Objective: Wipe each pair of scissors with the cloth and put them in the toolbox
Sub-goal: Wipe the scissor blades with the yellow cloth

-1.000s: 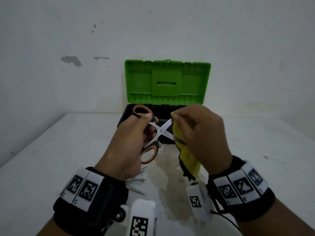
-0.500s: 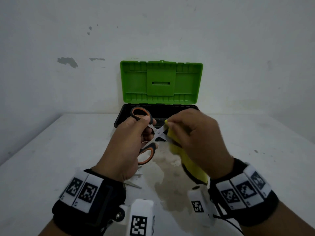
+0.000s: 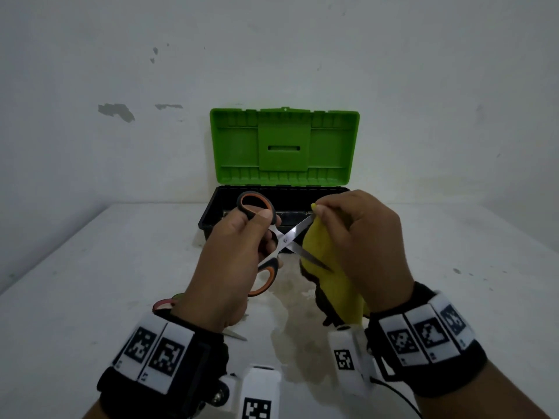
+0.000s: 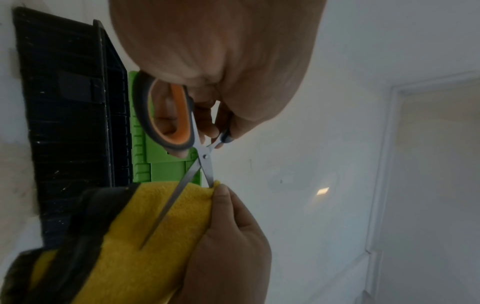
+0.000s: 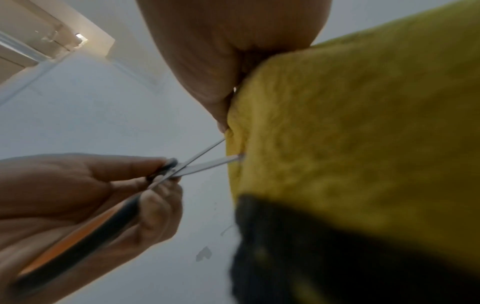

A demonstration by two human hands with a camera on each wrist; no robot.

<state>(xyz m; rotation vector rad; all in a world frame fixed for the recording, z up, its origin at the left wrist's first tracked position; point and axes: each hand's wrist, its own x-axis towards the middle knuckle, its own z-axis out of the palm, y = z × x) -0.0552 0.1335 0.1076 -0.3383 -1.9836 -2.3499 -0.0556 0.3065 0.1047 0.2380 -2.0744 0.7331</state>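
Now, near to far:
Nearest surface [image 3: 90, 297]: white, stained patch in the middle; another pair of scissors [image 3: 169, 302] lies under the left wrist, pinkish handle and one blade tip peeking out, rest hidden. Judged not yet wiped.
Left hand [image 3: 230, 261]: fingers curled round the handles of the orange scissors [image 3: 282, 237], thumb on the upper loop, blades spread in an X, held up off the surface.
Right hand [image 3: 363, 246]: fingers curled, pinching the yellow cloth [image 3: 329, 267] round the tip of the upper blade; black edge of the cloth hangs down toward the wrist.
Blades: left wrist view shows the upper tip buried in the cloth fold at the thumb, the lower blade lying bare across the cloth face.
Step in hand: wiping one blade, at or near its tip, going by the pinch.
How to do it well: keep cloth between skin and edge, run along the blade's flat from pivot to tip, not across the edge; keep handles steady so the blades don't snap shut on the cloth; then do the lower blade.
Risk: fingertip close to the sharp tip.
Toolbox [image 3: 211, 219]: beyond the hands, against the wall, black base, green lid [image 3: 284, 146] standing open; contents too dark to tell.
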